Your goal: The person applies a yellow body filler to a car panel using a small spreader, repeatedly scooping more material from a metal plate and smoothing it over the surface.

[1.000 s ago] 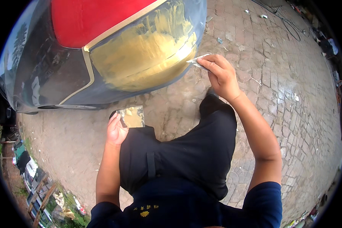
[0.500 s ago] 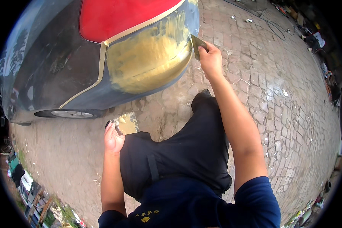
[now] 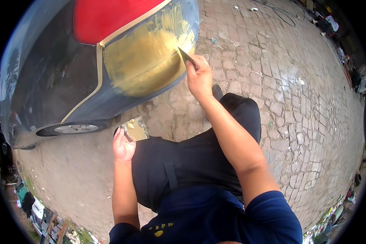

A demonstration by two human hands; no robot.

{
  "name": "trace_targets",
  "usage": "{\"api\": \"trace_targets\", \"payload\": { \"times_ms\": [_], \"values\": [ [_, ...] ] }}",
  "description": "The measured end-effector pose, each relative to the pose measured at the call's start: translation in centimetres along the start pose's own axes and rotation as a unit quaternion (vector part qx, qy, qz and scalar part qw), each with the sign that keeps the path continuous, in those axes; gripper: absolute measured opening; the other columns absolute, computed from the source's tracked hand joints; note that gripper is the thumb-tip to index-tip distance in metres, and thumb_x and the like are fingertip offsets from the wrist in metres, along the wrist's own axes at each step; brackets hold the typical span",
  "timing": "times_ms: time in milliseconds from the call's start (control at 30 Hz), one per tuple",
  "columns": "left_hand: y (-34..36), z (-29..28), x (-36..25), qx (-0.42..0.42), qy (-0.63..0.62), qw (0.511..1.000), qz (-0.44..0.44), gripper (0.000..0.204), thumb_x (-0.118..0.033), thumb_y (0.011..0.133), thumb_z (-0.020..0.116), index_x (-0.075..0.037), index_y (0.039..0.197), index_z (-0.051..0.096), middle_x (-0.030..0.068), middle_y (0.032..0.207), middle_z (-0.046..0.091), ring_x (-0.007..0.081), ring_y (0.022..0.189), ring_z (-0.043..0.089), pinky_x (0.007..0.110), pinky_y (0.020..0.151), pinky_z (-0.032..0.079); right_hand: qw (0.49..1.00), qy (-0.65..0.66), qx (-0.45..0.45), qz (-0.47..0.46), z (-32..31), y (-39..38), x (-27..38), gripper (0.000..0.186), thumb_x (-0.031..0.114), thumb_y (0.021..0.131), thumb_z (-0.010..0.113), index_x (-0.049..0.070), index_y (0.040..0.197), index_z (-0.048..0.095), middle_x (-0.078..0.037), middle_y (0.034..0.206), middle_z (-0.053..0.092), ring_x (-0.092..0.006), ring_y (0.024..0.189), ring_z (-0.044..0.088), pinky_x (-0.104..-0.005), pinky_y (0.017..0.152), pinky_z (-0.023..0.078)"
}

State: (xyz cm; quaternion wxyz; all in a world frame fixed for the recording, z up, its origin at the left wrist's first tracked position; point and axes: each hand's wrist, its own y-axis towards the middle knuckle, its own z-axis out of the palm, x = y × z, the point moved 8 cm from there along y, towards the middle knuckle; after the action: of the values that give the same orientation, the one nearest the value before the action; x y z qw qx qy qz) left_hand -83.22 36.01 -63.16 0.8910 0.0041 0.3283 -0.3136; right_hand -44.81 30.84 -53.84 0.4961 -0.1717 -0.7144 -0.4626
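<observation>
A dark car (image 3: pixel 44 53) stands at the upper left, its rear corner coated with streaky yellow filler (image 3: pixel 138 65). Beige masking tape (image 3: pixel 100 67) borders that patch along the red panel (image 3: pixel 105 18) and down the side. My right hand (image 3: pixel 200 77) grips a thin, flat putty spreader (image 3: pixel 186 55), seen nearly edge-on, its tip at the filler's right part. Lower down, my left hand (image 3: pixel 124 145) holds a square putty board (image 3: pixel 135 129) by its left edge. Yellow putty and a pale dab lie on the board. It is apart from the car.
Stone paving (image 3: pixel 305 122) spreads to the right of my legs. A rear wheel (image 3: pixel 76 128) shows under the car. A dark hose (image 3: pixel 286 18) lies at the top right. Assorted clutter (image 3: pixel 44 219) lines the lower left rim.
My right hand has moved left with the spreader, from the car's outer edge onto the filler. The view has shifted slightly, and my left hand still holds the board.
</observation>
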Motion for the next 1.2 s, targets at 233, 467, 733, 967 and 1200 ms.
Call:
{"api": "trace_targets", "payload": {
  "times_ms": [233,467,733,967,1200],
  "values": [
    [0.1,0.5,-0.3,0.030,0.008,1.000,0.004,0.025,-0.009,0.106,0.051,-0.003,0.126,0.065,0.0128,0.133,0.070,0.0281,0.127,0.065,0.046,0.110,0.050,0.994,-0.083,-0.032,0.065,-0.5,4.5,1.0,0.030,0.003,0.097,0.062,0.005,0.124,0.075,-0.014,0.111,0.069,-0.0282,0.102,0.069,-0.0348,0.091,0.053],
    [-1.5,10.4,0.5,0.027,0.126,0.991,0.047,0.030,-0.014,0.107,0.051,0.002,0.131,0.059,0.0168,0.128,0.070,0.0288,0.120,0.067,0.045,0.108,0.051,0.966,0.141,0.183,0.118,0.4,-8.6,3.0,0.028,0.008,0.103,0.061,0.000,0.128,0.070,-0.011,0.117,0.071,-0.0233,0.112,0.068,-0.0354,0.100,0.051],
    [-2.1,19.3,2.6,0.086,0.255,0.962,0.055,0.031,-0.018,0.110,0.051,0.005,0.130,0.056,0.0144,0.124,0.067,0.0210,0.114,0.065,0.037,0.103,0.051,0.870,0.258,0.411,0.089,-6.1,-7.4,14.0,0.031,0.019,0.110,0.057,-0.006,0.124,0.068,-0.010,0.110,0.070,-0.0184,0.102,0.064,-0.0343,0.095,0.051],
    [-3.9,20.8,2.9,0.101,0.265,0.958,0.041,0.029,-0.020,0.113,0.049,0.003,0.127,0.060,0.0108,0.120,0.070,0.0171,0.109,0.067,0.033,0.098,0.053,0.885,0.305,0.310,0.164,-9.9,-6.5,12.6,0.031,0.017,0.111,0.053,-0.007,0.123,0.068,-0.010,0.115,0.068,-0.0179,0.105,0.062,-0.0339,0.098,0.049],
    [-4.7,20.6,0.9,0.082,0.213,0.969,0.091,0.029,-0.016,0.112,0.050,0.003,0.132,0.058,0.0123,0.124,0.070,0.0209,0.115,0.068,0.038,0.104,0.052,0.940,0.099,0.324,0.050,-9.4,-6.9,14.7,0.032,0.019,0.111,0.052,-0.008,0.117,0.067,-0.012,0.106,0.068,-0.0209,0.092,0.063,-0.0338,0.091,0.050]
  ]
}}
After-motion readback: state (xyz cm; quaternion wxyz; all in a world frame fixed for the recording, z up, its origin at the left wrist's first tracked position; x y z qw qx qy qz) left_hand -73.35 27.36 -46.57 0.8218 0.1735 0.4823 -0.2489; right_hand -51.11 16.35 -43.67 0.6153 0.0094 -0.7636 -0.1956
